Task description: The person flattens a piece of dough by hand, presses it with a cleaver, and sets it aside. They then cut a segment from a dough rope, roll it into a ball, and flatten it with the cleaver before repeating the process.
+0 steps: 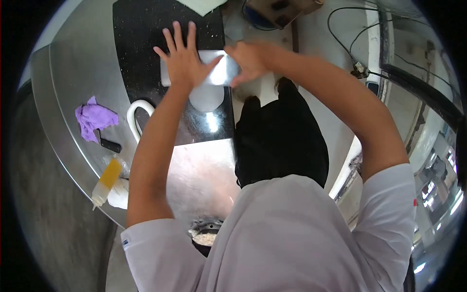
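Note:
My left hand (184, 65) lies flat with fingers spread on a shiny rectangular metal blade (221, 70), its thumb stretched toward the right end. Around the right end of that blade my right hand (250, 61) is closed; any handle there is hidden. Partly under the blade's near edge shows a pale, thin round sheet (206, 100), possibly dough, on the black board (141, 53). A curved white tube-like piece (137, 117) shows beside my left forearm, partly covered by it.
On the steel counter (78, 73) at left are a purple cloth (96, 118), a black-handled tool (111, 145) and a squeeze bottle (107, 181) with yellow contents. A pale cloth (202, 5) lies at the far edge. A bowl (205, 238) sits near my body.

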Demonstrator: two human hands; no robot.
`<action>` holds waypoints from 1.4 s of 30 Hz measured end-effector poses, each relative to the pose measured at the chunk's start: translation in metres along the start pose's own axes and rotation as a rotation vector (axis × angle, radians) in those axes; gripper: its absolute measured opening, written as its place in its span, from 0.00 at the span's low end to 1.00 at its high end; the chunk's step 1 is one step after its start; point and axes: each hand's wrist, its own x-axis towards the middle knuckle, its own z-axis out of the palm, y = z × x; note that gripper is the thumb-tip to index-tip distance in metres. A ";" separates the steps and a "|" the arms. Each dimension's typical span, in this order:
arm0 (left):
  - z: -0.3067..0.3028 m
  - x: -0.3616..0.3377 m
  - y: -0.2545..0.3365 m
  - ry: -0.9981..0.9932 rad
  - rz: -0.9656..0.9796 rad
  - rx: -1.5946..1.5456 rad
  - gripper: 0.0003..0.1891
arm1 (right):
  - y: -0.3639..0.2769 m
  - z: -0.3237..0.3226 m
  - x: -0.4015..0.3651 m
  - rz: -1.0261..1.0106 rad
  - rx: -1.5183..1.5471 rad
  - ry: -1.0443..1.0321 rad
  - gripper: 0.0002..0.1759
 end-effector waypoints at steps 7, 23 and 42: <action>-0.004 0.006 -0.019 0.040 0.301 -0.080 0.56 | -0.016 0.024 -0.001 0.111 0.033 0.059 0.50; -0.021 0.042 -0.028 0.300 0.304 0.183 0.46 | -0.017 -0.029 0.050 0.363 -0.043 0.437 0.25; -0.098 -0.015 0.010 -0.764 0.508 -0.013 0.11 | -0.089 0.138 -0.105 0.319 0.394 0.164 0.24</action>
